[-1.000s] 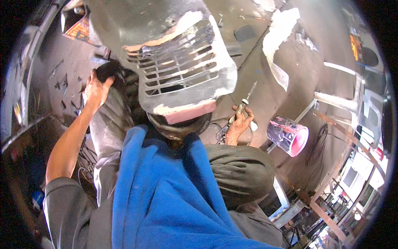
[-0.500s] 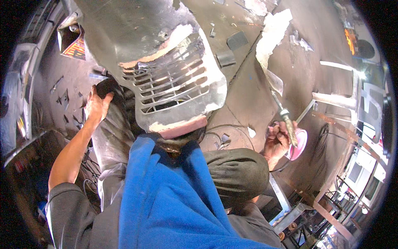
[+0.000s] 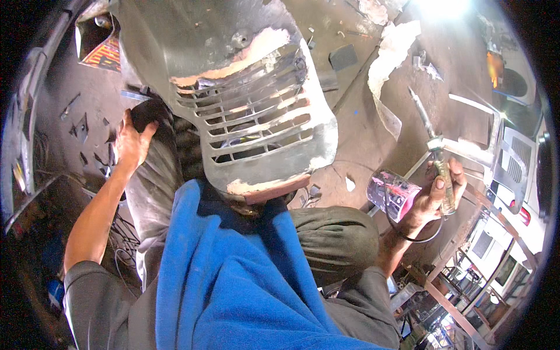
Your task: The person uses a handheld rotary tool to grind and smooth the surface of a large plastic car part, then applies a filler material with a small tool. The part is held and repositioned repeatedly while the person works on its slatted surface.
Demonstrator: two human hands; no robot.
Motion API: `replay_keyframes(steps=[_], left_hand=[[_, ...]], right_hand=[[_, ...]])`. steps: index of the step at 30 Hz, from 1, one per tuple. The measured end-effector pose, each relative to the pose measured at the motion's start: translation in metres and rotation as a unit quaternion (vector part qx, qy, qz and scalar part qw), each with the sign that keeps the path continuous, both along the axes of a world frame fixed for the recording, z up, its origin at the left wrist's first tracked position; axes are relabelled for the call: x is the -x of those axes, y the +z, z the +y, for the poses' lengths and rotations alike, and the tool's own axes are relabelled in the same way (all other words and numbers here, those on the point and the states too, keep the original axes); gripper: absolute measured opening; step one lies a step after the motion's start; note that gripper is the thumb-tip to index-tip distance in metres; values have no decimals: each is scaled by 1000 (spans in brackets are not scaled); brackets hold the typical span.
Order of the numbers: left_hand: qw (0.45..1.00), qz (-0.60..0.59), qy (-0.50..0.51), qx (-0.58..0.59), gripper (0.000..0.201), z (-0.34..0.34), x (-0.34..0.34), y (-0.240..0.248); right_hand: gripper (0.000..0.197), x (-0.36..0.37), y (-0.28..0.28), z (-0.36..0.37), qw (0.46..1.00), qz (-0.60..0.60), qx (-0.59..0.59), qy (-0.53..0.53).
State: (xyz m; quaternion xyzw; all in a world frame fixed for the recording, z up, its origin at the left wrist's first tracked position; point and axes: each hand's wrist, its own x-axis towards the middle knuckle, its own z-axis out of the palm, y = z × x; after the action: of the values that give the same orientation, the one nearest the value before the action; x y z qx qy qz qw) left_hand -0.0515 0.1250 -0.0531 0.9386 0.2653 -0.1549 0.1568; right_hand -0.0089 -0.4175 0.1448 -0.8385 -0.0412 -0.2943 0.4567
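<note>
My right hand (image 3: 437, 198) grips the mottled handle of a soldering iron (image 3: 434, 140), its long metal tip pointing up and away. A black cord hangs in a loop by my wrist. Just left of that hand stands a pink-stained can (image 3: 388, 192). My left hand (image 3: 133, 143) lies on my left leg, thumb and fingers apart, with nothing in it. Between my legs is a grey vehicle panel (image 3: 271, 160) with a slotted grille. Pinkish-tan patches run above its slots and along its near edge; some slot bars look uneven.
On the floor ahead lie a torn pale strip (image 3: 385, 81), a dark square pad (image 3: 343, 57) and scattered scraps. A metal frame (image 3: 475, 96) stands to the right, near a white vehicle (image 3: 516, 157). An open box-like piece (image 3: 99, 44) is at the far left.
My right hand has lifted the soldering iron away from the can, up and to the right. My left hand stays on the leg. The view has shifted slightly.
</note>
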Motion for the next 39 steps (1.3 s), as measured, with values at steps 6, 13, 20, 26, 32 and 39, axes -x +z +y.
replay_keyframes(steps=[6,13,20,26,32,39], left_hand=[[1000,0,-18,-5,96,7,1,-8],[1000,3,-11,-6,95,9,3,-5],[1000,4,1,10,96,5,1,2],[1000,-10,2,17,96,10,7,-4],[999,-30,0,35,95,18,11,-9],[994,-60,-8,95,86,17,10,-2]], right_hand=[[37,-37,51,56,948,58,225,218],[40,-77,60,116,887,197,274,316],[35,-86,42,147,844,190,354,355],[35,-78,27,170,831,191,404,331],[37,-72,12,184,827,146,445,310],[35,-68,10,200,787,148,518,303]])
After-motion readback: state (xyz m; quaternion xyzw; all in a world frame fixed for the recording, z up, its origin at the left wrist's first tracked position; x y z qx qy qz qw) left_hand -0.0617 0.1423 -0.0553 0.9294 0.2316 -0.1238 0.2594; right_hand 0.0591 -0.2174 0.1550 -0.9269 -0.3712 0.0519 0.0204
